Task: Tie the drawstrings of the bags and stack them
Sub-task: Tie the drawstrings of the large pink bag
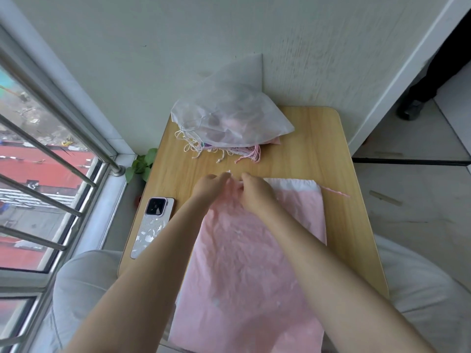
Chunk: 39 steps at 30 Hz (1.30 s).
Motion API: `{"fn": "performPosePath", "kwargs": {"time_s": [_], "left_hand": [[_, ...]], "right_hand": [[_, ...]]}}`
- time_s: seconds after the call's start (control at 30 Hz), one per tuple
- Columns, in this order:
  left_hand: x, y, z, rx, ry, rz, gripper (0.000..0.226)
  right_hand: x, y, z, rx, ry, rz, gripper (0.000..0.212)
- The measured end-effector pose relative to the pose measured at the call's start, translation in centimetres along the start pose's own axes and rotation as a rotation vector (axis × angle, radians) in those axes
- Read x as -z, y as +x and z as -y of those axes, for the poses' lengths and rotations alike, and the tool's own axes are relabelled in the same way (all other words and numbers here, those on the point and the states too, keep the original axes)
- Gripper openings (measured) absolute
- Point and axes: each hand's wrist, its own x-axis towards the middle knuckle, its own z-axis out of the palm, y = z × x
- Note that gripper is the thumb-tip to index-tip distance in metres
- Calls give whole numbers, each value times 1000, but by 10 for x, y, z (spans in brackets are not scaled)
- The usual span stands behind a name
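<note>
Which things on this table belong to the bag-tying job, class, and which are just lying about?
Part of the job:
pink bag under both hands
its drawstring, at the left hand and right hand
pile of bags at the table's far edge
translucent white bag on that pile

Just lying about:
phone
green plant

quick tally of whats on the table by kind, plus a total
pink drawstring bag under the hands: 1
white bag beneath it, only its top edge showing: 1
translucent white bag at the back: 1
bags stacked under the translucent one: edges only, count unclear
phone: 1
total: 4 countable things, plus the hidden stack
</note>
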Motion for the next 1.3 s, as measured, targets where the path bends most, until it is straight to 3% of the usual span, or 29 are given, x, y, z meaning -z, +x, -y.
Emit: {"fn": "performPosePath", "kwargs": {"time_s": [0.1,0.23,0.33,0.43,0.5,0.57,0.63,0.77,0.9,1.03,1.17,1.3], "left_hand": [[13,-4,3,31,-116,-51,45],[26,-4,11,78,-223,-156,21],[36,-5,16,92,-301,-227,12],[42,-6,19,100,-370,-251,13],[43,-5,20,87,-385,-249,18],[43,-4,21,70,-393,-251,15],[42,-2,21,62,-387,-256,10],[43,0,24,64,-423,-308,11],[45,3,25,84,-443,-341,12],[47,1,24,152,-530,-339,20],[57,18,33,353,-789,-278,27],[63,23,36,356,-1183,-260,32]], "right_hand": [[3,-5,13,92,97,95,28],[13,-7,21,144,284,132,50],[24,-3,16,27,370,-134,39],[40,6,-6,-277,296,-472,20],[48,13,-23,-502,236,-399,31],[51,18,-35,-670,295,-211,43],[52,22,-40,-707,396,-119,45],[60,27,-40,-695,588,-93,52],[62,27,-40,-767,888,-12,32],[58,30,-50,-832,1099,-158,13],[59,32,-62,-816,1484,-260,27],[64,27,-67,-829,1854,-385,38]]}}
